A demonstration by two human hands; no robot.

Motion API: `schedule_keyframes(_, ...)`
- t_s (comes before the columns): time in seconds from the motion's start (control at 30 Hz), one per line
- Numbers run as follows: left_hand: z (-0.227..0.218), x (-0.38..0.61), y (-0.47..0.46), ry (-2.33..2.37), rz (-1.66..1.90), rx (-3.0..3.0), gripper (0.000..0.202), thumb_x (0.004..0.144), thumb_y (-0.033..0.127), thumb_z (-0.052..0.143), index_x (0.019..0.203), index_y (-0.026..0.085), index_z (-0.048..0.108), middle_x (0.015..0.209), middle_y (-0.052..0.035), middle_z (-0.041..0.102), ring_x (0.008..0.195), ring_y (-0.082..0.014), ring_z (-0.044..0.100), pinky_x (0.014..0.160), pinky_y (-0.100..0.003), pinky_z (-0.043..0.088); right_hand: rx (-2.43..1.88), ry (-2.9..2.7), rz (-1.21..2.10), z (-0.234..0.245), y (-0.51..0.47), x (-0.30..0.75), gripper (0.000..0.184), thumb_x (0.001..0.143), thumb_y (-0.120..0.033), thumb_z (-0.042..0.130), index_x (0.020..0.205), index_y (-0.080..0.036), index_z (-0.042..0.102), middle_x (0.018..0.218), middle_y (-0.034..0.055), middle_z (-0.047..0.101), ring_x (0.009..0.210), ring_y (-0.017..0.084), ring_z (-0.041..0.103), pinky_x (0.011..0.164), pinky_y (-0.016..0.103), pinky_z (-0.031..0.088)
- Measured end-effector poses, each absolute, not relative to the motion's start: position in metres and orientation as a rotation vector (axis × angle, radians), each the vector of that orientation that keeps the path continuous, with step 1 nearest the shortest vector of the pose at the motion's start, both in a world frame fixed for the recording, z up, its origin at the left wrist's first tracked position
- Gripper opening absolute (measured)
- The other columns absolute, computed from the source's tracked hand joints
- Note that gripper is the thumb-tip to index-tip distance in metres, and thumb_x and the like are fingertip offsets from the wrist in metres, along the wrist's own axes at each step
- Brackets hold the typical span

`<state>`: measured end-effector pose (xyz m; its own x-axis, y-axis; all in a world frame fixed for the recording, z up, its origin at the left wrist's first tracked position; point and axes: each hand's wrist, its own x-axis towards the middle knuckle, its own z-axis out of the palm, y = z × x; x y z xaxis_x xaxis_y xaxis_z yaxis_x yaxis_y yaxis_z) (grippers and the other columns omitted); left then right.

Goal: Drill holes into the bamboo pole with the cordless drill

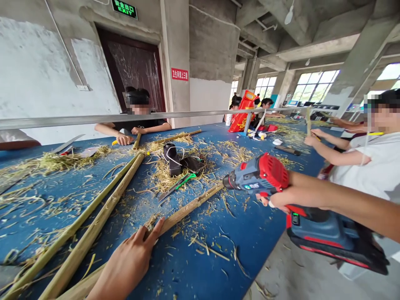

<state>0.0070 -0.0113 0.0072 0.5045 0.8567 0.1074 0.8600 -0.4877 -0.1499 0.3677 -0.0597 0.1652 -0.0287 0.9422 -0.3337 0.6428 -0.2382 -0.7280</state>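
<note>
My right hand (281,196) grips the handle of a blue and red cordless drill (256,173), its large battery pack towards me. The drill's chuck points left, at the far end of a thin peeled wooden pole (187,206); whether a bit enters the wood cannot be made out. My left hand (134,254) is closed over the nearer part of this pole, pressing it to the blue table (218,258). Two longer poles, a greenish one (78,218) and a thicker pale one (96,223), lie to the left.
Beyond the pole lie a green-handled knife (179,186) and a black device (173,160) with a white cord, among heaps of shavings (159,173). A metal rail (140,117) crosses above the table. Co-workers sit opposite and at right; a red bag (243,112) stands farther back.
</note>
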Motion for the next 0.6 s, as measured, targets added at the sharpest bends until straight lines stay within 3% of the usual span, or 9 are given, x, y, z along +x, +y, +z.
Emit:
schedule_keyframes(0.2,0.011,0.01,-0.02,-1.393,-0.044,-2.498,0.054,0.084,0.009,0.023,0.136,0.024,0.027,0.088,-0.0064,0.054,0.068,-0.0141,0.056,0.066,-0.027,0.045,-1.838,-1.587,1.215,0.169,-0.074,0.368,0.011,0.053,-0.02,0.052,0.064,-0.017,0.052,0.059,0.0001,0.052,0.049,0.01,0.046,0.048,0.022,0.04)
schedule_keyframes(0.4,0.011,0.012,-0.026,-1.303,-0.206,-2.437,0.047,0.087,0.017,0.031,0.133,0.024,0.033,0.09,-0.0082,0.054,0.089,-0.0201,0.048,0.077,-0.033,0.041,-1.648,-1.606,1.208,0.148,-0.068,0.357,0.016,0.057,-0.022,0.06,0.07,-0.016,0.053,0.07,0.0019,0.058,0.051,0.01,0.049,0.051,0.023,0.042)
schedule_keyframes(0.6,0.004,0.009,-0.026,-1.352,-0.263,-2.437,0.045,0.088,0.028,0.033,0.133,0.027,0.032,0.094,-0.0082,0.051,0.085,-0.0194,0.045,0.075,-0.033,0.04,-1.497,-1.672,1.327,0.135,-0.063,0.341,0.014,0.062,-0.023,0.06,0.073,-0.015,0.056,0.055,-0.0008,0.053,0.049,0.01,0.049,0.047,0.022,0.04)
